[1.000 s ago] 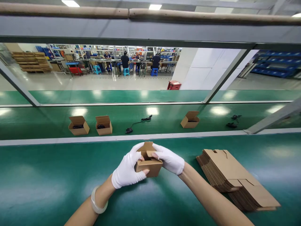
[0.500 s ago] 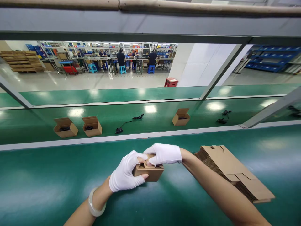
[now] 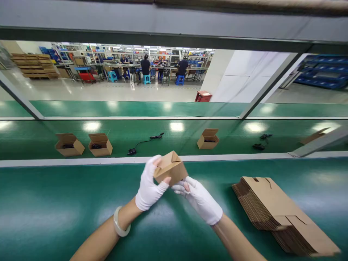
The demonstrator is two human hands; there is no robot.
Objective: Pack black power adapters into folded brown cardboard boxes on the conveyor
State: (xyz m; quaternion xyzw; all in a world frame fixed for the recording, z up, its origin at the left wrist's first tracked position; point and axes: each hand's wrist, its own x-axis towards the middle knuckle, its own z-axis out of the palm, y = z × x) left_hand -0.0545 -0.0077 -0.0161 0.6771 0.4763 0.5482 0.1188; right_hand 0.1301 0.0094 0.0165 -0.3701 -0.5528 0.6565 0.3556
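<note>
A small brown cardboard box point(image 3: 174, 172) is held tilted above the green worktop, its folded panels facing up toward me. My left hand point(image 3: 150, 185), in a white glove with bare thumb and fingertip showing, is closed around the box's left side. At the lower right corner, my gloved right hand point(image 3: 199, 200) grips the box from below, its fingers partly under it. To the right lies a stack of flat, unfolded cardboard boxes point(image 3: 288, 210), apart from both hands. The inside of the held box is hidden.
Beyond the white rail point(image 3: 217, 158), a green belt carries open boxes point(image 3: 70, 151), point(image 3: 101, 150), point(image 3: 207, 144) with black cables inside. Black power adapters point(image 3: 132, 151), point(image 3: 259, 146) lie loose there. A slanted metal post point(image 3: 315, 143) stands at right. Several people sit far behind.
The box has been lifted away from me and turned. My right hand has moved from its top to its lower right corner. Things on the belt have shifted slightly left.
</note>
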